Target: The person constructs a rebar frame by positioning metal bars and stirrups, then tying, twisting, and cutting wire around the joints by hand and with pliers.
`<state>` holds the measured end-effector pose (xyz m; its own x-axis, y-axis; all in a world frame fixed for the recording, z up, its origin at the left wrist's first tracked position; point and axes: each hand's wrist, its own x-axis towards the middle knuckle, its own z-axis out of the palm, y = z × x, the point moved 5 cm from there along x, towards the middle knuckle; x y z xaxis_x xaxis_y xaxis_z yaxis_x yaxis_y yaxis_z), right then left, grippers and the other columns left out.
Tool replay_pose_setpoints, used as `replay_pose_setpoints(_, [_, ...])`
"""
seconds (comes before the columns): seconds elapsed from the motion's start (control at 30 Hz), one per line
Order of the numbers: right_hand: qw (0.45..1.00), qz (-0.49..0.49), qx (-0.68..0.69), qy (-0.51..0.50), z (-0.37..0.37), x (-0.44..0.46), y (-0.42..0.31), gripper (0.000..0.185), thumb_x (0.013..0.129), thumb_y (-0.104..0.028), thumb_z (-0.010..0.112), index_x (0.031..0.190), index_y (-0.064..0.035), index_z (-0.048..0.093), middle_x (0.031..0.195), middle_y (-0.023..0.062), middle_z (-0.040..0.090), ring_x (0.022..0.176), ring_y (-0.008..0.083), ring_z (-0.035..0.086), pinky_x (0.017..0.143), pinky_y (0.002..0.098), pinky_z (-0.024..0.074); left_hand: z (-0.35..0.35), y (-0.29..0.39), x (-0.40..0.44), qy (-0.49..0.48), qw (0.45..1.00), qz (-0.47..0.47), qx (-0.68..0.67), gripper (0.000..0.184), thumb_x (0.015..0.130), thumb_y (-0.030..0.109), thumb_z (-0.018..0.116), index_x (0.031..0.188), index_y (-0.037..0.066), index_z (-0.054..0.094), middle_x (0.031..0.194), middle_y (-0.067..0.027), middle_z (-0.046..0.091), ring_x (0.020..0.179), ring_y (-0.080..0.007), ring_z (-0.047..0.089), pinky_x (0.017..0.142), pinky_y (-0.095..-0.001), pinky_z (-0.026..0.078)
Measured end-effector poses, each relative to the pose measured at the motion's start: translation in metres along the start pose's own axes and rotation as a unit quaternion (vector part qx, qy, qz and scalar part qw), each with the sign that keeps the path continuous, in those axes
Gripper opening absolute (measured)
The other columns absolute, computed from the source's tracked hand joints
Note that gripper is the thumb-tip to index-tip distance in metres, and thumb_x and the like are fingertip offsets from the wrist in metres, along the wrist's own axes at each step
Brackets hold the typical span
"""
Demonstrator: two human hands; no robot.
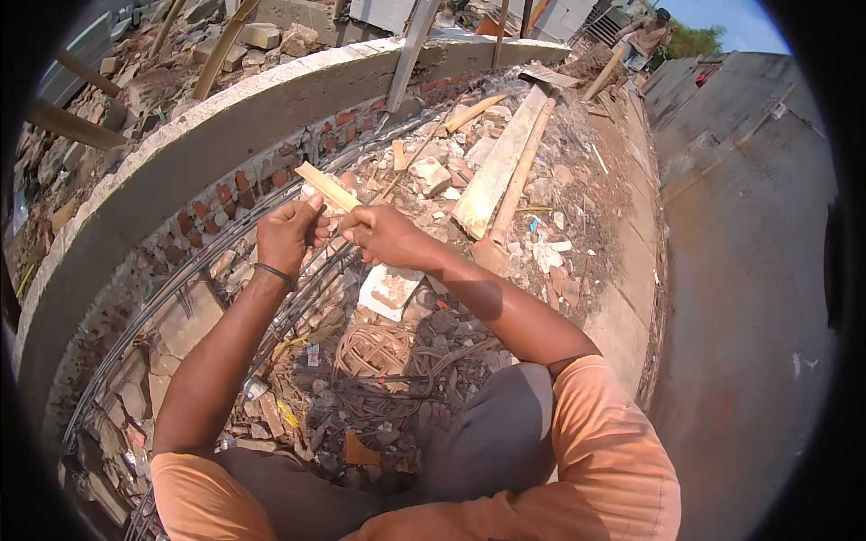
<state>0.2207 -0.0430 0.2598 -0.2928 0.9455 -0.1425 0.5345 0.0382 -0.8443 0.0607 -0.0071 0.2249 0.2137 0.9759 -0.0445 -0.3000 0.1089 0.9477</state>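
Note:
In front of me my right hand is closed on one end of a short, pale strip of wood or bamboo, which points up and to the left. Close beside it, my left hand has its fingers curled in a pinch just below the strip. What those fingers hold, if anything, is too small or hidden to make out. Long thin steel bars run below both hands, over the rubble. Nearer my knees lies a tan coil of cord or wire.
A curved concrete-topped brick wall borders the left, with wooden props leaning on it. Broken bricks and stones cover the ground. A wide plank lies ahead. A paved strip and grey wall stand right. Another person is far off.

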Motion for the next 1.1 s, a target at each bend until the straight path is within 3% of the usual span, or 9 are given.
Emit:
replay_pose_setpoints(0.1, [0.949, 0.1, 0.295, -0.056, 0.014, 0.001, 0.01, 0.018, 0.096, -0.007, 0.051, 0.107, 0.0063, 0.055, 0.091, 0.0131, 0.063, 0.077, 0.0205, 0.067, 0.063, 0.0281, 0.0591, -0.001, 0.0, -0.006, 0.026, 1.0, -0.001, -0.001, 0.028, 0.088, 0.03, 0.069, 0.086, 0.002, 0.066, 0.075, -0.0065, 0.066, 0.061, -0.0111, 0.061, 0.057, -0.0239, 0.05])
replay_pose_setpoints(0.17, [0.932, 0.073, 0.346, -0.078, 0.019, 0.001, 0.0, 0.025, 0.095, -0.003, 0.048, 0.117, 0.008, 0.053, 0.111, 0.0165, 0.062, 0.077, 0.0147, 0.065, 0.062, 0.0258, 0.0574, -0.004, 0.007, -0.012, -0.017, 1.0, 0.005, 0.02, 0.024, 0.088, 0.023, 0.07, 0.087, 0.0, 0.066, 0.078, -0.008, 0.068, 0.064, -0.0111, 0.063, 0.056, -0.0225, 0.051])
replay_pose_setpoints(0.33, [0.916, 0.087, 0.386, -0.058, 0.036, 0.009, -0.001, 0.025, 0.095, -0.012, 0.057, 0.115, 0.0037, 0.058, 0.082, -0.001, 0.058, 0.061, 0.0027, 0.046, 0.046, 0.0149, 0.0327, -0.034, 0.0, -0.01, -0.035, 0.999, -0.023, 0.011, 0.02, 0.086, 0.017, 0.071, 0.087, -0.001, 0.065, 0.082, -0.0104, 0.069, 0.066, -0.0123, 0.066, 0.06, -0.0224, 0.055])
replay_pose_setpoints(0.6, [0.97, 0.037, 0.238, 0.035, 0.061, 0.037, -0.003, 0.022, 0.09, -0.008, 0.064, 0.108, 0.0033, 0.063, 0.082, 0.0047, 0.064, 0.06, 0.0034, 0.053, 0.046, 0.0149, 0.0395, -0.065, -0.018, -0.029, 0.008, 0.99, -0.03, -0.138, 0.021, 0.093, 0.016, 0.062, 0.102, -0.003, 0.058, 0.096, -0.0141, 0.067, 0.08, -0.0166, 0.067, 0.07, -0.0245, 0.058])
replay_pose_setpoints(0.7, [0.974, 0.037, 0.223, -0.023, 0.053, 0.051, -0.003, 0.021, 0.09, -0.01, 0.064, 0.107, 0.0025, 0.063, 0.082, 0.0056, 0.066, 0.059, 0.0036, 0.053, 0.045, 0.0152, 0.0394, -0.103, -0.016, -0.049, -0.091, 0.966, 0.035, 0.24, 0.05, 0.084, 0.031, 0.073, 0.116, -0.003, 0.054, 0.114, -0.0177, 0.061, 0.108, -0.0256, 0.06, 0.093, -0.037, 0.051])
replay_pose_setpoints(0.77, [0.973, 0.044, 0.227, -0.022, 0.053, 0.063, 0.004, 0.02, 0.092, -0.01, 0.061, 0.108, 0.0013, 0.063, 0.08, 0.0027, 0.063, 0.056, 0.0026, 0.05, 0.042, 0.0152, 0.0354, -0.116, -0.046, -0.071, -0.124, 0.821, -0.062, 0.553, 0.089, 0.072, 0.046, 0.08, 0.134, -0.004, 0.041, 0.129, -0.0259, 0.05, 0.121, -0.0361, 0.05, 0.106, -0.0429, 0.041])
replay_pose_setpoints(0.8, [0.973, 0.046, 0.224, -0.033, 0.056, 0.067, 0.006, 0.02, 0.092, -0.011, 0.062, 0.108, 0.0014, 0.063, 0.081, 0.0034, 0.064, 0.056, 0.0028, 0.052, 0.042, 0.015, 0.0369, -0.123, -0.069, -0.079, -0.14, 0.764, -0.078, 0.626, 0.089, 0.073, 0.046, 0.079, 0.136, -0.005, 0.039, 0.135, -0.0282, 0.045, 0.126, -0.0373, 0.046, 0.108, -0.041, 0.038])
replay_pose_setpoints(0.97, [0.959, 0.077, 0.231, -0.143, 0.088, 0.044, 0.011, 0.025, 0.088, -0.006, 0.062, 0.11, 0.0078, 0.062, 0.084, 0.0088, 0.067, 0.071, 0.0113, 0.067, 0.041, 0.0165, 0.0449, -0.132, -0.086, -0.098, -0.065, 0.817, -0.127, 0.558, 0.065, 0.078, 0.04, 0.076, 0.126, 0.002, 0.055, 0.121, -0.0214, 0.06, 0.115, -0.0333, 0.057, 0.098, -0.0408, 0.046])
replay_pose_setpoints(1.1, [0.975, 0.045, 0.146, -0.165, 0.105, 0.036, 0.031, 0.027, 0.088, -0.005, 0.06, 0.115, -0.0028, 0.066, 0.078, 0.0003, 0.062, 0.057, 0.0061, 0.05, 0.048, 0.0208, 0.0375, -0.137, -0.081, -0.108, -0.043, 0.825, -0.087, 0.557, 0.06, 0.079, 0.038, 0.075, 0.124, 0.002, 0.057, 0.119, -0.0207, 0.062, 0.113, -0.033, 0.058, 0.097, -0.0403, 0.046])
